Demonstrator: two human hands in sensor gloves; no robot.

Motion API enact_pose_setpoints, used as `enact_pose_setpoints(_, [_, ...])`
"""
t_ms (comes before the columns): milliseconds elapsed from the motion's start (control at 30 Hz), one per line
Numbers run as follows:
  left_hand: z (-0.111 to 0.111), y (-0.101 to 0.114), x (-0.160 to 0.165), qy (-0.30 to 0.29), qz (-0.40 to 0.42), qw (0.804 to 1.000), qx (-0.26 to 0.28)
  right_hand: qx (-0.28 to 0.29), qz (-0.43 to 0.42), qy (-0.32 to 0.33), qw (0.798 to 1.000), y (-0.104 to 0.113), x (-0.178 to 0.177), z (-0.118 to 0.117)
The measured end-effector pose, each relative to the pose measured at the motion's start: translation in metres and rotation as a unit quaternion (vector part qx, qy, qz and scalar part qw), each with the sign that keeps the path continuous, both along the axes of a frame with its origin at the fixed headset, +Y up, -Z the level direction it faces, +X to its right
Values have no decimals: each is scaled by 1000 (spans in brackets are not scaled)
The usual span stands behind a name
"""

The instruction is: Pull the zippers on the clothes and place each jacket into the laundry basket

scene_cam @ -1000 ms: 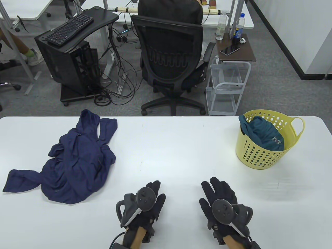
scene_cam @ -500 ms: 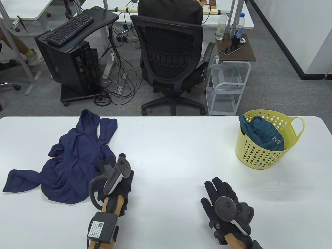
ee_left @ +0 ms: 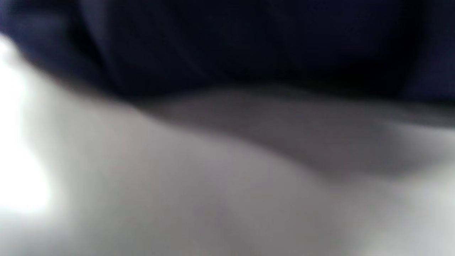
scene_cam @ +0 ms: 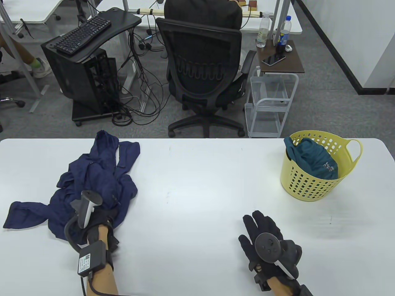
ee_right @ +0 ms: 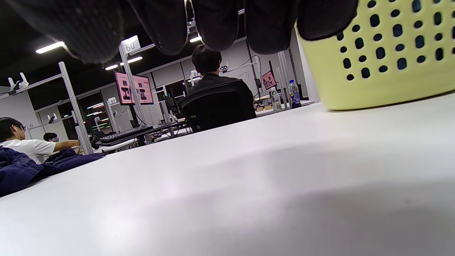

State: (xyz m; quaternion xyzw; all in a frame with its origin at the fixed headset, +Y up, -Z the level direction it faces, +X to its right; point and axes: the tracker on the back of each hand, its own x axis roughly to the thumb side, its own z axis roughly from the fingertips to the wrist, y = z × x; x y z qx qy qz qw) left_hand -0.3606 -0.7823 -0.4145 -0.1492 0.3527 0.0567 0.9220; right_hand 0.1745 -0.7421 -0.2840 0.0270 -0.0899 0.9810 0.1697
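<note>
Office space with desks and a chair (scene_cam: 203,71) sitting behind a big white table (scene_cam: 203,185), which is taking up the whole near half of the table view. The navy jacket (scene_cam: 92,182) is lying crumpled on the table's left side, its long axis running from the far hood end toward the near edge, sleeve trailing off left. The yellow basket (scene_cam: 308,185) is standing well apart at the far right, already holding a teal jacket (scene_cam: 311,160).

The left hand (scene_cam: 98,215) is sitting on the navy jacket's near right edge, so the fabric is lying just ahead and left of it. Can't tell if the fingers are gripping, since they're buried in cloth and the left wrist view is pure blur.

The right hand (scene_cam: 262,234) is resting flat and relaxed on bare table, nowhere near the jacket, nearer the basket.
</note>
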Motion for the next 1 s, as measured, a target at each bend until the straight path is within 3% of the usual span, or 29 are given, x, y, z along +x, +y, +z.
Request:
enact_pose_setpoints(167, [4, 9, -5, -47, -11, 999, 13, -4, 2, -2, 1000, -2, 0, 0])
enact_pose_setpoints(333, [21, 17, -13, -63, 39, 994, 78, -3, 0, 1, 1000, -2, 0, 0])
enact_pose_setpoints(467, [33, 34, -15, -69, 32, 990, 118, -4, -3, 3, 1000, -2, -1, 0])
enact_pose_setpoints(733, [52, 99, -5, -89, 3, 974, 209, -11, -11, -6, 1000, -5, 5, -3])
enact_pose_setpoints(1000, [75, 186, 44, -177, -1, 933, 314, -24, -20, -17, 999, -8, 10, -6])
